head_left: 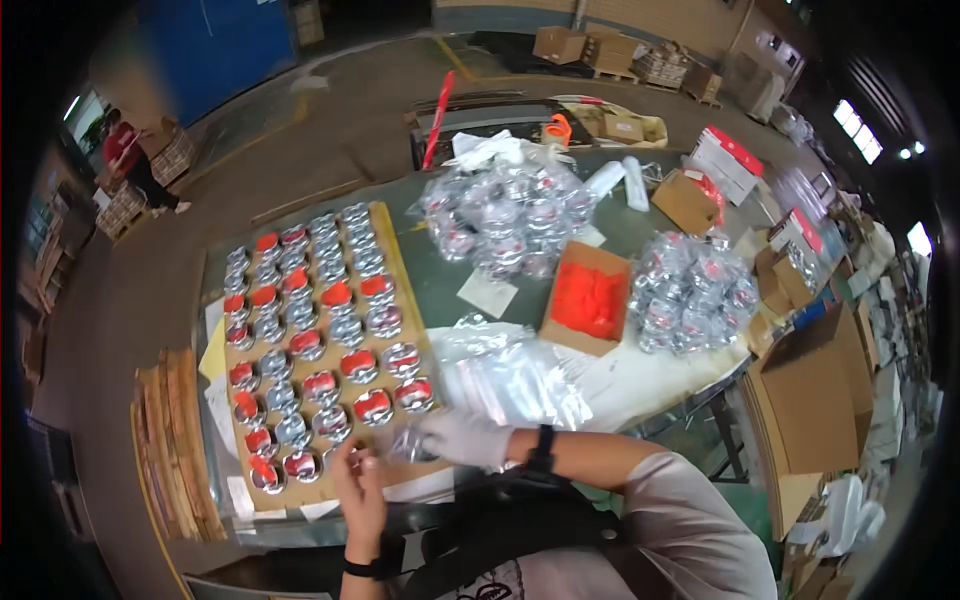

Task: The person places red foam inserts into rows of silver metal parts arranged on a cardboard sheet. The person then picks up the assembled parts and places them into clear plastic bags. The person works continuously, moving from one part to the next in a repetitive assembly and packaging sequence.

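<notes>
My right hand [468, 440], in a white glove, is closed on a clear plastic bag [412, 441] at the board's near right corner. Motion blurs the bag, and I cannot make out what is in it. Left of it, my bare left hand [362, 492] is raised with thumb and fingers apart, beside the nearest round metal parts. Nothing shows plainly between its fingers. Rows of these shiny round metal parts [372, 407] stand on a brown cardboard sheet [395, 260], several with red pieces on them. Flat clear bags [510, 380] lie just beyond my right hand.
Two heaps of bagged metal parts, one at the back [505, 210] and one on the right [692, 295], flank an open carton of red pieces [585, 300]. Open cardboard boxes [815, 390] crowd the right side. A person [135, 160] walks at far left.
</notes>
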A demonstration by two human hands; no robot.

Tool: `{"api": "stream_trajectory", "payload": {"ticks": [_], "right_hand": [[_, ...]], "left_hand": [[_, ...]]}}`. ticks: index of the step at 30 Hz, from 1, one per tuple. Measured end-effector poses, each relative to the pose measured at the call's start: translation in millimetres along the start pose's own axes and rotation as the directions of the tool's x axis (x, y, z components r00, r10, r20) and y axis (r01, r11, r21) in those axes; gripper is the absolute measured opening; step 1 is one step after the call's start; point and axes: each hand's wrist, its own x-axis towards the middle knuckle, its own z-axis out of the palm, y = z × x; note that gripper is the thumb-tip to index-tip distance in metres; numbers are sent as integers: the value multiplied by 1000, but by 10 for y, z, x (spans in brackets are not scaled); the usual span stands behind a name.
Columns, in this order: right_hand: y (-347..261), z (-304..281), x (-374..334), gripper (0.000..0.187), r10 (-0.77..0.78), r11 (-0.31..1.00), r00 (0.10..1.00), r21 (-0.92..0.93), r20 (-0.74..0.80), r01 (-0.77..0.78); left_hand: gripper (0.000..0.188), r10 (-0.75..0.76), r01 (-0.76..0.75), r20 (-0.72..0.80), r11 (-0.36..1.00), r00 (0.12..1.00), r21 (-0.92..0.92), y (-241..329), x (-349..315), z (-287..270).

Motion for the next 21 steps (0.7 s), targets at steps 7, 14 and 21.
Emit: {"api": "stream_trajectory", "payload": {"ticks": [7, 14, 21], "right_hand": [[779, -2623, 513, 33, -35, 953, 707, -237, -706, -189], [1906, -3200, 1233, 18, 126, 603, 804, -598, -581, -527], [1105, -2784, -50, 30, 244, 969, 959, 84, -145, -234]], "left_hand": [[21, -179, 6, 540, 952, 823, 306, 92, 145, 1127], [41, -255, -289, 584, 678, 770, 676, -257, -12, 2758], [14, -238, 131, 347, 943, 907, 306, -391, -56, 2576]]}}
